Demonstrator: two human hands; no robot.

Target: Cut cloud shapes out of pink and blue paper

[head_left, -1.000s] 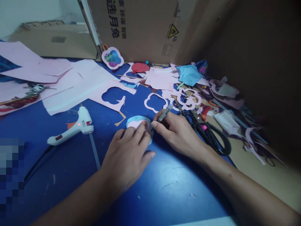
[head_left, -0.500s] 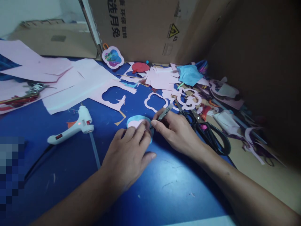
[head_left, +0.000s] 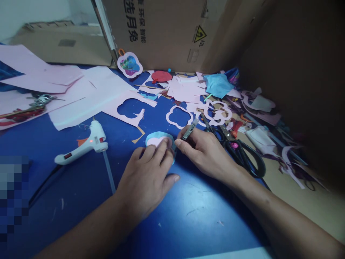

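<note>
My left hand [head_left: 151, 172] lies flat, fingers stretched out, pressing a pink scalloped paper shape [head_left: 159, 139] onto a light blue piece [head_left: 150, 136] on the blue table. The fingers cover much of both pieces. Just to the right, my right hand [head_left: 202, 149] grips a pen [head_left: 191, 129] with a clear barrel. Its tip is hidden behind the fingers, close to the edge of the blue piece. Black-handled scissors [head_left: 250, 158] lie beyond my right wrist, blades pointing away.
At left, a white glue gun [head_left: 88, 144] with a lit red light lies on its side, a glue stick poking out. Pink sheets [head_left: 88, 93] spread behind it. Pink cloud-shaped rings [head_left: 169, 116] and scraps are at the back right. A cardboard box [head_left: 167, 39] stands behind.
The right hand and pen have shifted very slightly along the edge of the blue piece. The left hand keeps its place on the pink shape.
</note>
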